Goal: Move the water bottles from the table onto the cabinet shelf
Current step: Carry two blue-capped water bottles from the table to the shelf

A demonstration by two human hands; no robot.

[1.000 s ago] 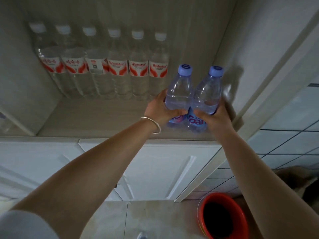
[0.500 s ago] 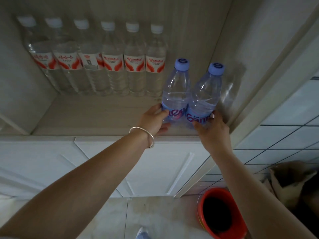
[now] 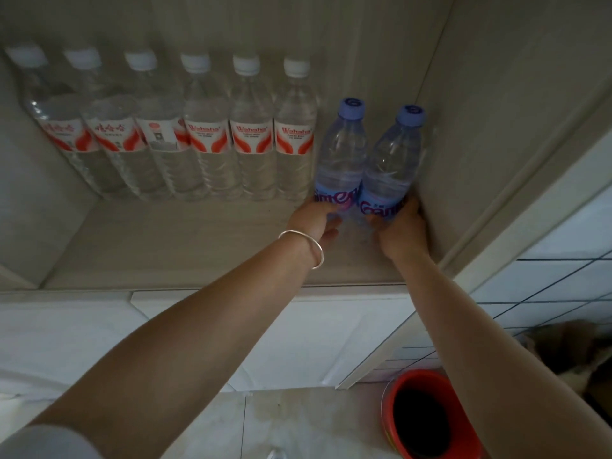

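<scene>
Two blue-capped water bottles stand side by side at the right end of the cabinet shelf (image 3: 172,246). My left hand (image 3: 314,220), with a silver bangle on the wrist, grips the base of the left blue bottle (image 3: 341,154). My right hand (image 3: 400,226) grips the base of the right blue bottle (image 3: 394,160), which stands close to the cabinet's right wall. Both bottles lean slightly and are at the back of the shelf, next to a row of several clear bottles (image 3: 212,140) with white caps and red labels.
The cabinet's right side panel (image 3: 490,134) is beside my right hand. White cabinet doors (image 3: 298,339) are below the shelf. A red bucket (image 3: 427,422) sits on the tiled floor at the lower right, with a brown bag (image 3: 569,349) beyond it.
Both hands have pushed the two blue bottles from the shelf's front edge back to the rear, in line with the clear bottles. The hands have slid down to the bottles' bases.
</scene>
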